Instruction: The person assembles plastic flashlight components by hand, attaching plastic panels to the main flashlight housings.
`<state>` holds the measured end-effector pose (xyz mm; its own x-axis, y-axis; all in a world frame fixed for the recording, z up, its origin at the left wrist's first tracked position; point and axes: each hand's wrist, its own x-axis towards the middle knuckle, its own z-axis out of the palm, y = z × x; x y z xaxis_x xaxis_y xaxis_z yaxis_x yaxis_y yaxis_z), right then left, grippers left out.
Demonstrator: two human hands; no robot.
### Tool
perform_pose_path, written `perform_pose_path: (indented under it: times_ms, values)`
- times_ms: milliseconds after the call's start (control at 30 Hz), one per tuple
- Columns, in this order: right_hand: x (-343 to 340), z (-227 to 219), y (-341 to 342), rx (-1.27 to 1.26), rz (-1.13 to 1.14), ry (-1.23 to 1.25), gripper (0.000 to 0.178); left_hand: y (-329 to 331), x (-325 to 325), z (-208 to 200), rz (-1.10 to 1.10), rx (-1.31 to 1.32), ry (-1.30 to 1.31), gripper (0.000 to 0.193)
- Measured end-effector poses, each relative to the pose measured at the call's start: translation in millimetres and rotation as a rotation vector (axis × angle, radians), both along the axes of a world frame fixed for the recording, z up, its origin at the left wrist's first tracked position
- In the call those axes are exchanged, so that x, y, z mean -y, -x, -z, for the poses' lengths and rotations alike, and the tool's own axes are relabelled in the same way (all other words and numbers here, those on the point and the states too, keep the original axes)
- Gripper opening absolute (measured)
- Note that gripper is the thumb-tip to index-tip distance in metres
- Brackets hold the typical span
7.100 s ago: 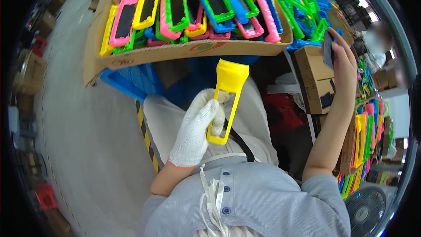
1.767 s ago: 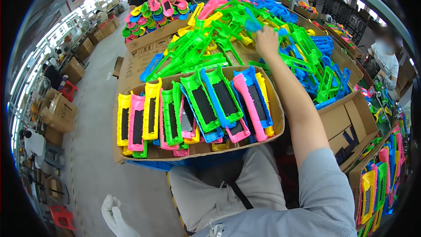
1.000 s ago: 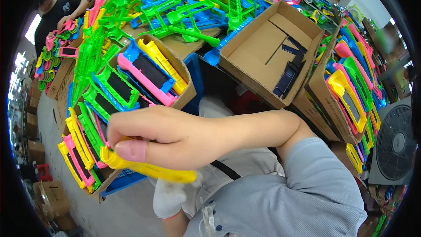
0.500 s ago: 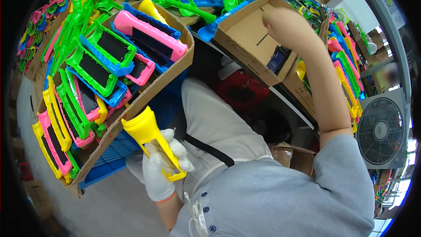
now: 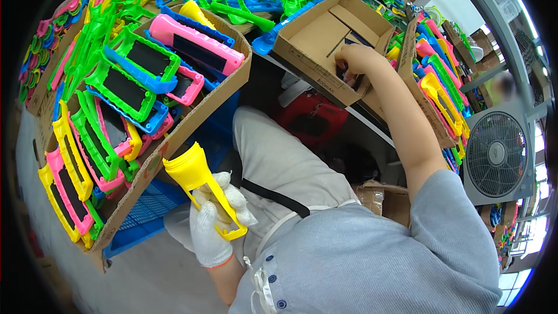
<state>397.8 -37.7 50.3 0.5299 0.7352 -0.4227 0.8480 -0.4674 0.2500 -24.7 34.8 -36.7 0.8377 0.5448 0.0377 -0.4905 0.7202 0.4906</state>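
Head view shows the gloved left hand (image 5: pixel 216 221) closed around a yellow torch shell (image 5: pixel 204 193) over the lap, likely light, stiff, slick plastic best held mid-handle, while the bare right hand (image 5: pixel 354 61) reaches into a box (image 5: pixel 317 29), fingers hidden.

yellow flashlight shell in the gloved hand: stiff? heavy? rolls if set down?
The shell looks like rigid moulded plastic and holds its shape in the left hand, so probably stiff. An open frame suggests it is light. The flared round head may let it rock or roll; the flat handle should limit that.
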Motion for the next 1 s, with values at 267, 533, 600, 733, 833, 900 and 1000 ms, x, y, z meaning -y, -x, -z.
perform_pose_path:
  times_ms: [267,533,600,733,833,900,1000]
  values:
    - [-10.8,39.1,-36.8,-0.059,0.069,-0.356,0.029,3.5,2.2,3.0,0.026,0.005,-0.019,0.047]
    - [-6.9,-1.8,10.5,0.208,0.103,-0.708,0.023,4.0,5.0,-2.9,-0.009,-0.077,0.043,0.052]
    - [-9.9,-22.4,54.9,0.374,-0.455,-1.221,0.016,4.3,4.8,-3.1,-0.003,-0.094,0.07,0.055]
    - [-3.0,-29.7,142.1,0.461,-0.839,-1.56,0.022,1.0,15.3,-23.2,-0.061,-0.16,0.062,0.062]
    - [-5.3,-24.7,175.3,0.175,-0.904,-1.626,0.022,-1.9,12.0,-28.0,-0.213,-0.115,0.032,0.059]
    - [-14.5,-17.7,180.1,0.028,-0.934,-1.681,0.022,-3.2,11.2,-34.2,-0.28,-0.189,0.037,0.057]
    - [-21.8,-8.7,185.9,-0.142,-0.926,-1.708,0.022,-11.1,16.7,-40.8,-0.459,-0.188,-0.171,0.049]
